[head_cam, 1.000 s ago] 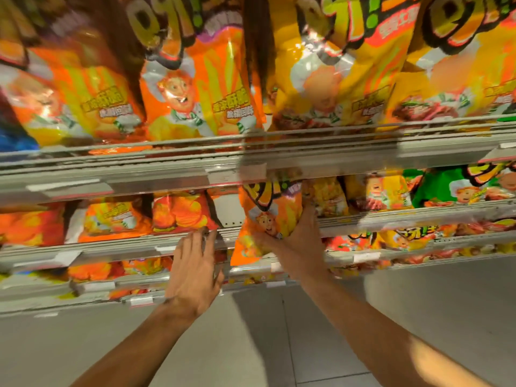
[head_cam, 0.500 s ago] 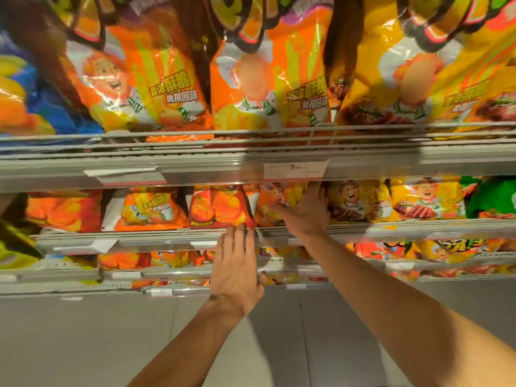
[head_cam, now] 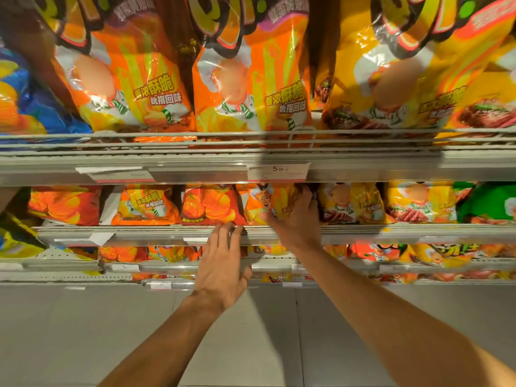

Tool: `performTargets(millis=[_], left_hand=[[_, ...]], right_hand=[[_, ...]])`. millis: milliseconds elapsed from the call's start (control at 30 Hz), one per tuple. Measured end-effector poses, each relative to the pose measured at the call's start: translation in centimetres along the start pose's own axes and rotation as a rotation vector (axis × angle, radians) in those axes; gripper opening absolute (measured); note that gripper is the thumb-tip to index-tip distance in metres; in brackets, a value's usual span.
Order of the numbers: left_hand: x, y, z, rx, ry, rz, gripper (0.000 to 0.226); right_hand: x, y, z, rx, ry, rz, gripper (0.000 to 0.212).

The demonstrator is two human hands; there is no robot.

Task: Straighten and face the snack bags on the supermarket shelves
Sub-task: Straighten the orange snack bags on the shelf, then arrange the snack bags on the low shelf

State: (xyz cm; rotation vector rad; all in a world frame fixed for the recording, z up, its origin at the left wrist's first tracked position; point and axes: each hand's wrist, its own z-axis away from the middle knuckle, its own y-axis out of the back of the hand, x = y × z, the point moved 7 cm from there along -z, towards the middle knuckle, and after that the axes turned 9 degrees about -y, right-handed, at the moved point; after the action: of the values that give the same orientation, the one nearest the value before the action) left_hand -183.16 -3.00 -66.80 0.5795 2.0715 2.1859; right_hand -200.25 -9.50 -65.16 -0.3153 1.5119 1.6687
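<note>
Reaching up from the bottom of the frame, two bare arms are extending toward a supermarket shelf of snack bags seen from below. The right hand (head_cam: 297, 219), just right of centre, is gripping an orange snack bag (head_cam: 268, 202) on the middle shelf (head_cam: 391, 233); its thumb is lying across the bag's lower front while the fingers are curling around the bag's right edge, with their tips hidden behind it. That bag is standing between a red-orange bag (head_cam: 209, 205) on its left and a yellow bag (head_cam: 349, 202) on its right, tilting slightly. The left hand (head_cam: 223, 263), at centre frame, is lying flat, palm away from the camera, with its fingers straight and held close together; the fingertips (head_cam: 226, 229) are touching the shelf's front rail just beneath the red-orange bag. Large orange bags (head_cam: 251, 79) and yellow bags are filling the upper shelf across the top of the frame. A white price tag (head_cam: 279, 171) is hanging on the upper shelf's edge just above the right hand. Lower shelves with more bags are showing behind the wrists, and a pale floor (head_cam: 83, 331) is filling the bottom.
</note>
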Motion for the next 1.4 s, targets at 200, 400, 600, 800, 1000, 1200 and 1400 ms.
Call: performTargets(millis=[200, 400, 600, 800, 1000, 1200, 1400], left_hand=[[-2.9, 2.2, 2.8, 0.101, 0.129, 0.175, 0.073], [-11.7, 5.5, 5.8, 0.311, 0.425, 0.316, 0.062], [-20.0, 8.2, 5.0, 0.406, 0.484, 0.433, 0.079], [-25.2, 7.4, 0.2, 0.275, 0.470, 0.585, 0.134], [-27.4, 4.9, -3.8, 0.212, 0.422, 0.676, 0.117], [-27.5, 3.5, -5.3, 0.101, 0.298, 0.769, 0.117], [-28.6, 6.4, -2.7, 0.310, 0.492, 0.882, 0.073]], right_hand=[[-1.3, 2.6, 5.4, 0.276, 0.224, -0.082, 0.070], [-5.0, -3.0, 8.2, 0.081, 0.261, -0.149, 0.072], [-9.2, -8.3, 6.4, 0.026, 0.137, -0.072, 0.094], [-9.4, -12.1, 2.9, -0.049, -0.074, 0.026, 0.132], [-8.8, -13.4, 1.6, -0.015, -0.171, 0.057, 0.132], [-9.1, -13.2, 1.3, 0.065, -0.167, 0.057, 0.108], [-10.3, -12.5, 2.2, 0.159, -0.092, 0.036, 0.095]])
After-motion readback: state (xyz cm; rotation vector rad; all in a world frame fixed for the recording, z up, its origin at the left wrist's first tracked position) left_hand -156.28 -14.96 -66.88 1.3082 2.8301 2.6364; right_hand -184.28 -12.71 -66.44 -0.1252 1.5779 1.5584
